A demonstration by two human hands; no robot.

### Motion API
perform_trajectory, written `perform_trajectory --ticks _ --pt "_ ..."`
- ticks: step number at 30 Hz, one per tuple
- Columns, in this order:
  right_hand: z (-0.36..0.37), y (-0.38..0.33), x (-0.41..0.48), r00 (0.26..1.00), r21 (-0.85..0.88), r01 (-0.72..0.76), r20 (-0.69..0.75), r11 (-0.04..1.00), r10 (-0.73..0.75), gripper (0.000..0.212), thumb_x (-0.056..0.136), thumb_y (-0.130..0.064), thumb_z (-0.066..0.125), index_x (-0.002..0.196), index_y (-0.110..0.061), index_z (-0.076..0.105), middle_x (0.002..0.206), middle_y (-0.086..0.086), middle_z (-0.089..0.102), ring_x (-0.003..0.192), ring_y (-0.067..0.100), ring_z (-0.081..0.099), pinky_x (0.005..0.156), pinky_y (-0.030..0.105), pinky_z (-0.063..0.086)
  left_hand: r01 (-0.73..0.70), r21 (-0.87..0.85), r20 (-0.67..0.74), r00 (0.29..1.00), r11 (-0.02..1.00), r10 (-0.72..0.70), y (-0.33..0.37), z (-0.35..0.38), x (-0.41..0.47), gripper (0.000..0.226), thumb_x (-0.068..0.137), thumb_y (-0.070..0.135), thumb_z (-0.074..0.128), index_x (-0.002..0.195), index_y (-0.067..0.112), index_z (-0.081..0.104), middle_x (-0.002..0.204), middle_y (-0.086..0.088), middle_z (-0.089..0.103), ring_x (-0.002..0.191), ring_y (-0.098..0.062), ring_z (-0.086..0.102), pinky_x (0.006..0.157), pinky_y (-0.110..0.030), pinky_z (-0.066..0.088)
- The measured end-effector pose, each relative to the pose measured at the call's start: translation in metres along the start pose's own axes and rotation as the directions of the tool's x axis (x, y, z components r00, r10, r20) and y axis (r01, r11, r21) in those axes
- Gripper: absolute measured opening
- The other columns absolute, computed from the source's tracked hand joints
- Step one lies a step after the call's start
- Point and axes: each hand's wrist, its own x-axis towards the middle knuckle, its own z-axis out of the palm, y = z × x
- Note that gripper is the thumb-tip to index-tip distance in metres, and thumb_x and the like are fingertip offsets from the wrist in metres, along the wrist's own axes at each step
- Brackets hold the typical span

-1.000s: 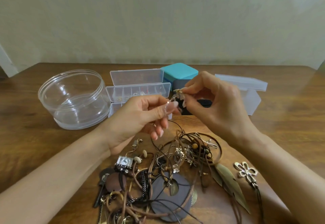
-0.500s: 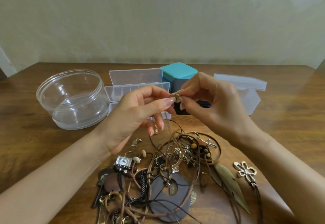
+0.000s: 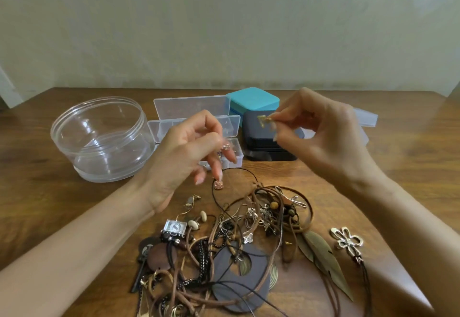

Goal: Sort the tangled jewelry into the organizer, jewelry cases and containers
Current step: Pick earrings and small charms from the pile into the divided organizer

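Head view, right hand raised, pinching maybe earring

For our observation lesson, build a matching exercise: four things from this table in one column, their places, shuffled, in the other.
1 round clear tub
2 teal case
3 gold charm
4 flower pendant

A pinched by the right hand
B leftmost on the table
C right of the tangled pile
D behind the dark case

Pairs: 1-B, 2-D, 3-A, 4-C.
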Motion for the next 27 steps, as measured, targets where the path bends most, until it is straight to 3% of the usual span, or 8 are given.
perform_trajectory --ticks 6,9,12,15,18,22,24,27 --pt "0.001 -0.007 -0.001 0.990 0.101 -0.099 0.106 0.990 0.088 0.015 0.080 -0.004 0.069 0.081 -0.017 0.063 0.084 -0.009 0.066 0.082 0.008 0.066 0.076 0.022 0.055 0.065 0.034 -0.002 0.998 0.997 -0.065 -0.002 0.007 -0.001 0.027 0.070 0.033 0.062 0.090 0.016 0.055 0.080 0.008 0.059 0.055 -0.003 0.049 0.040 -0.013 0.033" --pt "0.003 -0.009 -0.002 0.986 0.112 -0.112 0.133 0.987 0.097 0.017 0.081 0.000 0.068 0.082 -0.016 0.063 0.085 -0.004 0.067 0.081 0.007 0.067 0.077 0.019 0.054 0.061 0.030 0.043 0.997 0.998 -0.062 -0.002 0.010 -0.002 0.023 0.076 0.024 0.067 0.094 0.013 0.056 0.082 0.000 0.063 0.054 -0.006 0.053 0.040 -0.015 0.038" --pt "0.003 -0.010 -0.002 0.985 0.136 -0.128 0.133 0.982 0.109 0.016 0.081 0.000 0.068 0.080 -0.015 0.063 0.084 -0.002 0.067 0.079 0.008 0.067 0.075 0.019 0.053 0.065 0.024 0.127 0.990 0.998 -0.068 0.004 0.011 -0.006 0.016 0.082 0.022 0.063 0.088 0.009 0.057 0.064 -0.006 0.064 0.048 -0.011 0.054 0.038 -0.015 0.038" --pt "0.002 -0.009 -0.002 0.980 0.146 -0.154 0.146 0.977 0.132 0.016 0.081 -0.001 0.068 0.081 -0.016 0.063 0.085 -0.003 0.068 0.080 0.010 0.067 0.075 0.022 0.055 -0.026 0.063 -0.104 0.994 0.998 0.032 0.004 0.005 -0.004 0.019 0.082 0.029 0.054 0.087 0.011 0.058 0.055 -0.002 0.062 0.041 -0.009 0.047 0.037 -0.010 0.033" --pt "0.003 -0.008 -0.003 0.975 0.159 -0.177 0.163 0.971 0.151 0.021 0.081 0.000 0.069 0.078 -0.020 0.062 0.084 -0.002 0.069 0.079 0.014 0.069 0.076 0.033 0.057 -0.091 0.261 -0.292 0.942 0.961 0.169 0.001 -0.007 0.002 0.013 0.094 0.024 0.050 0.092 0.013 0.056 0.060 -0.001 0.065 0.043 -0.008 0.048 0.044 -0.011 0.038" --pt "0.007 -0.005 -0.004 0.966 0.147 -0.209 0.184 0.967 0.181 0.022 0.078 -0.001 0.070 0.073 -0.020 0.062 0.083 0.001 0.069 0.079 0.018 0.069 0.075 0.039 0.058 -0.029 0.690 -0.228 0.939 0.723 0.256 -0.007 -0.022 0.010 0.009 0.091 0.029 0.055 0.084 0.024 0.054 0.062 0.007 0.067 0.048 -0.002 0.053 0.056 -0.025 0.046" --pt "0.010 -0.002 -0.005 0.960 0.111 -0.222 0.197 0.969 0.197 0.018 0.078 0.001 0.071 0.074 -0.014 0.062 0.081 -0.001 0.070 0.076 0.012 0.069 0.074 0.032 0.058 0.031 0.837 -0.139 0.978 0.546 0.157 -0.011 -0.024 0.010 0.007 0.087 0.033 0.061 0.083 0.028 0.057 0.071 0.013 0.066 0.060 0.002 0.054 0.065 -0.028 0.050" --pt "0.017 0.003 -0.008 0.940 0.054 -0.268 0.232 0.962 0.249 0.016 0.079 -0.002 0.071 0.079 -0.016 0.063 0.080 -0.004 0.070 0.073 0.005 0.068 0.070 0.021 0.056 0.054 0.890 -0.031 0.998 0.453 -0.057 -0.017 -0.016 0.008 0.012 0.083 0.036 0.066 0.093 0.031 0.060 0.091 0.014 0.063 0.070 0.001 0.053 0.075 -0.029 0.050"
